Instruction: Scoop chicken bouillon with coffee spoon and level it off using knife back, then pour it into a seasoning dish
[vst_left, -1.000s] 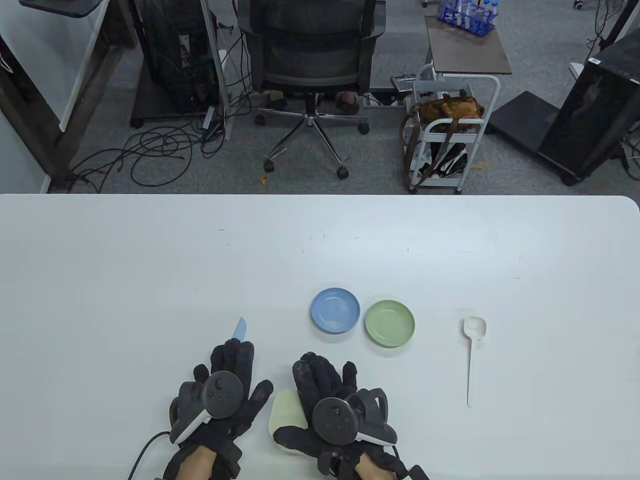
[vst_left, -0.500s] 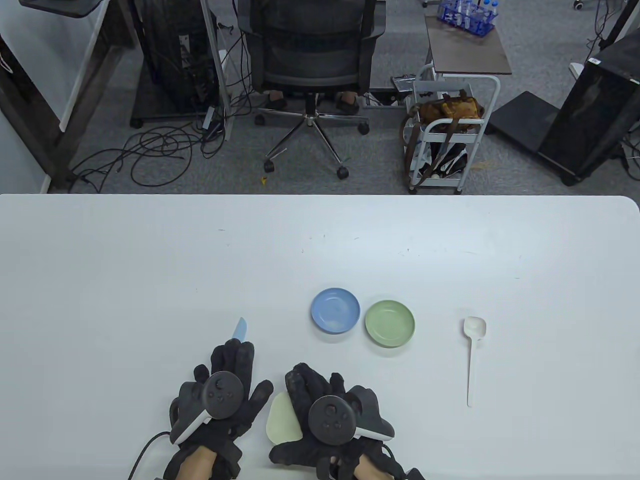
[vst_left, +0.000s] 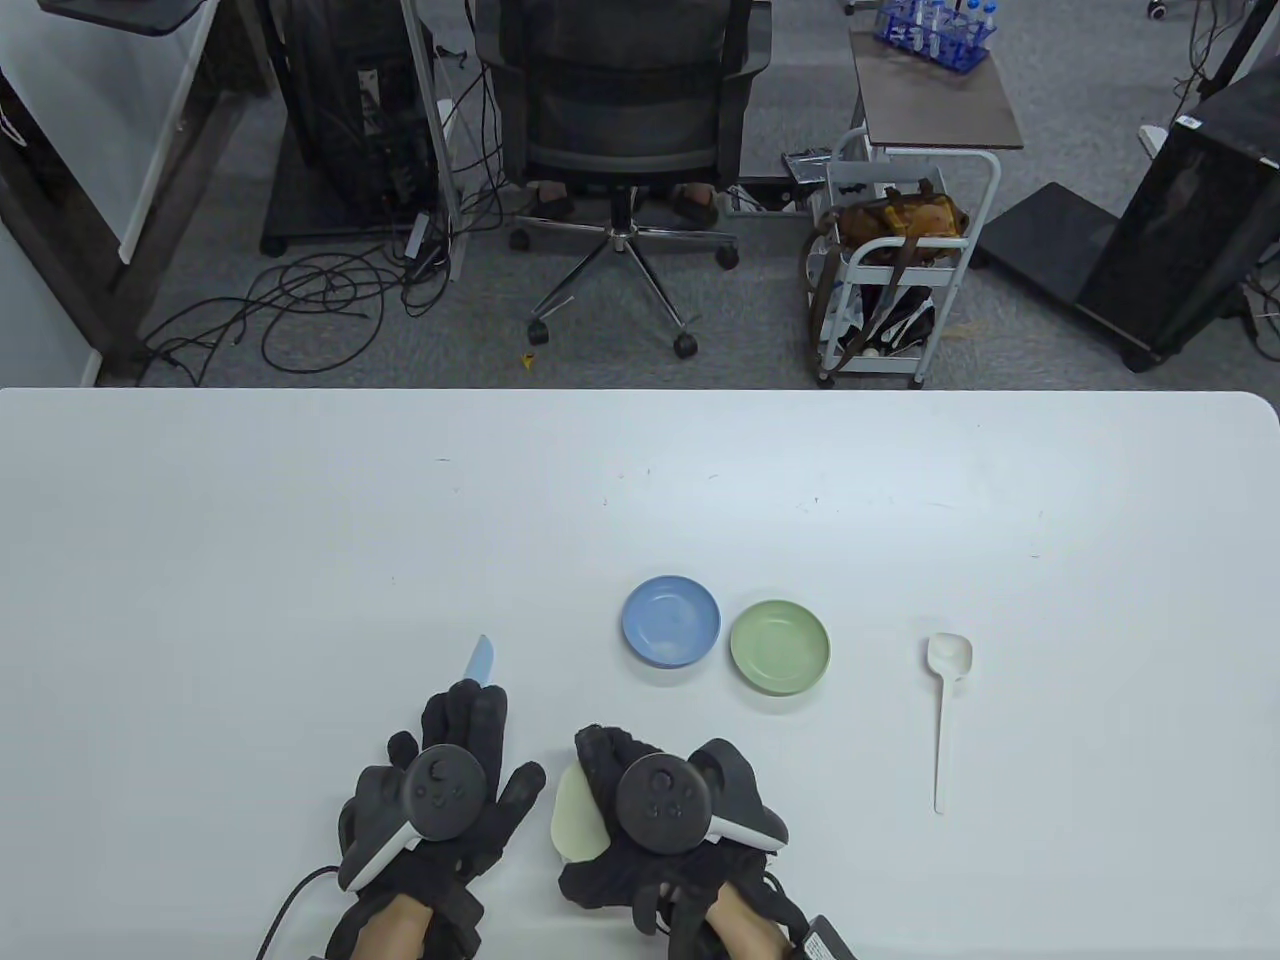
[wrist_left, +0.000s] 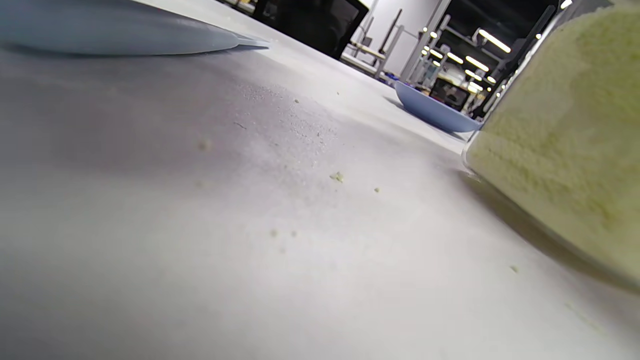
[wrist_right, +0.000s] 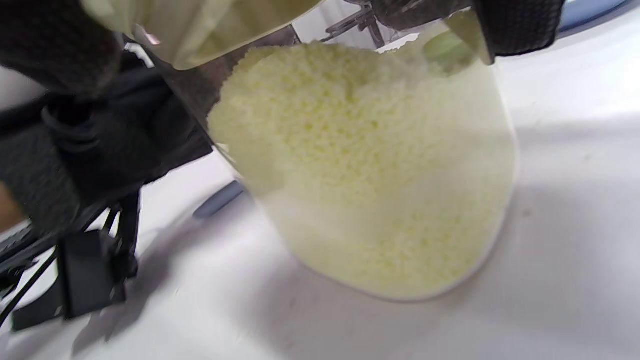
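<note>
A clear jar of pale yellow chicken bouillon (wrist_right: 370, 190) stands near the table's front edge. My right hand (vst_left: 620, 770) sits over its top and grips the cream lid (vst_left: 578, 830), fingers (wrist_right: 520, 25) curled at the rim. My left hand (vst_left: 480, 740) lies flat on the table to the left. Its straight fingers cover the knife, and only the light blue blade tip (vst_left: 482, 660) shows beyond them. The blade (wrist_left: 125, 40) lies flat in the left wrist view. A white coffee spoon (vst_left: 941, 720) lies far right, untouched. A blue dish (vst_left: 670, 620) and a green dish (vst_left: 779, 647) stand side by side, both empty.
Loose bouillion crumbs (wrist_left: 337, 176) dot the white table (vst_left: 300, 520) between the knife and the jar. Beyond the far edge are an office chair (vst_left: 625, 110) and a small cart (vst_left: 900, 250).
My right hand has twisted over the jar top, its tracker swinging forward and left, and it now covers more of the cream lid. The left hand, knife, dishes and spoon have not moved.
</note>
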